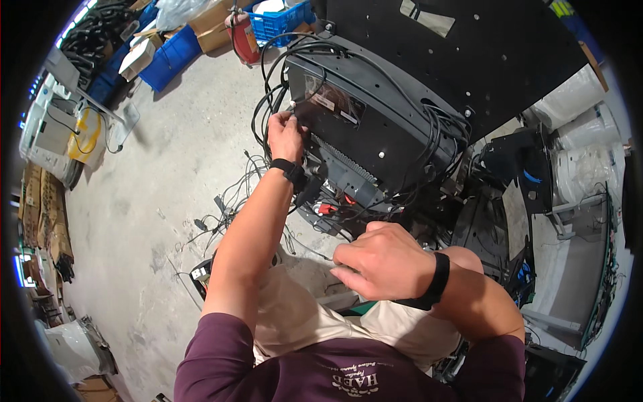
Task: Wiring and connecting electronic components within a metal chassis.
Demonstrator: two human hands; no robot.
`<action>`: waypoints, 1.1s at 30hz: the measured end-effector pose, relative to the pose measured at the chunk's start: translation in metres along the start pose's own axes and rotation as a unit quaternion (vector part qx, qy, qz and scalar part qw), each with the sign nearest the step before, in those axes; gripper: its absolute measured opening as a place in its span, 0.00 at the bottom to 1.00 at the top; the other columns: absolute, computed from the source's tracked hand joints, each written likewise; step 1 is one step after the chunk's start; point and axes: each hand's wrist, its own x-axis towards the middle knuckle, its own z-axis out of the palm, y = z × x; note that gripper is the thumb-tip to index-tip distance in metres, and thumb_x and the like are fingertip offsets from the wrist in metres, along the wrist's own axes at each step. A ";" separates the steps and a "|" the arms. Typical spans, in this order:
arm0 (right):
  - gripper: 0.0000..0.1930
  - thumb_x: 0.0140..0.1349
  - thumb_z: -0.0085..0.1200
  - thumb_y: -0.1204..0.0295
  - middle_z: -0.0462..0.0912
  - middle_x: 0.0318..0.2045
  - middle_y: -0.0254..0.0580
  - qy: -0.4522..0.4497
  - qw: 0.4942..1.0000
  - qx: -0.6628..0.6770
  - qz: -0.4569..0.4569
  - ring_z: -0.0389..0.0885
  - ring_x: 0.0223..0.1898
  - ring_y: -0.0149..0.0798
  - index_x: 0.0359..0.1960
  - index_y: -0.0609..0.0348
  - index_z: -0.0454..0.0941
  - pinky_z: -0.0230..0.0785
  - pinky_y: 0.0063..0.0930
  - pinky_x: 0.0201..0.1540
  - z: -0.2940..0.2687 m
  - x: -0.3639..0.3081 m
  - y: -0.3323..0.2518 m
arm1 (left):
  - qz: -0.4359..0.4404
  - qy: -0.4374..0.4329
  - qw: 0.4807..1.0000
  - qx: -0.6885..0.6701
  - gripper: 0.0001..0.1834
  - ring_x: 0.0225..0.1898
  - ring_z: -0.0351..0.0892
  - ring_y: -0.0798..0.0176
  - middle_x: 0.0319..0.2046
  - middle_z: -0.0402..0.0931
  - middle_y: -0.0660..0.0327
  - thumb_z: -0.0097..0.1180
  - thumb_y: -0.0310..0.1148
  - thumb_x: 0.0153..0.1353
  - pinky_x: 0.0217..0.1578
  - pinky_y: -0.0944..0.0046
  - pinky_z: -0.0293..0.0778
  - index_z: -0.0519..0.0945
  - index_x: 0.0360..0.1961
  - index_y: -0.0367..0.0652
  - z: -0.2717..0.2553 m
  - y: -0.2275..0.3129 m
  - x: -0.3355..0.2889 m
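My left hand is at the left corner of a black metal housing, its fingers pinched against the edge. Whatever lies between those fingertips is hidden. Black cables loop around the housing's far and left sides. A ribbed grey strip runs along its near edge, with a red connector among wires below. My right hand is curled above my lap, thumb against the fingers. A thin dark lead ends close to its fingertips, but I cannot make out whether it is held.
A large black panel stands behind the housing. Loose cables lie on the concrete floor at left. Far back are a red cylinder and a blue crate. Plastic-wrapped rolls line the right side.
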 end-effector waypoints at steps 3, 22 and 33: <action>0.11 0.66 0.57 0.63 0.81 0.20 0.41 -0.008 1.000 0.006 0.008 0.82 0.26 0.52 0.30 0.55 0.77 0.71 0.43 0.39 0.000 0.000 0.000 | 0.007 -0.006 1.000 0.020 0.15 0.28 0.80 0.68 0.36 0.79 0.57 0.50 0.30 0.73 0.32 0.67 0.77 0.74 0.55 0.32 -0.002 -0.001 0.005; 0.11 0.65 0.58 0.63 0.81 0.20 0.39 -0.010 1.000 0.005 0.010 0.81 0.25 0.50 0.28 0.55 0.77 0.70 0.40 0.38 -0.005 0.001 -0.001 | 0.065 0.017 0.994 0.088 0.17 0.38 0.79 0.63 0.38 0.81 0.54 0.54 0.30 0.66 0.46 0.64 0.75 0.75 0.53 0.32 -0.004 -0.004 0.002; 0.11 0.65 0.58 0.63 0.81 0.20 0.40 -0.008 1.000 0.008 0.005 0.81 0.26 0.50 0.29 0.55 0.77 0.70 0.40 0.38 -0.007 0.002 -0.003 | 0.039 0.000 0.996 0.079 0.15 0.32 0.78 0.66 0.34 0.81 0.58 0.52 0.32 0.68 0.35 0.63 0.76 0.77 0.51 0.33 -0.010 -0.005 0.005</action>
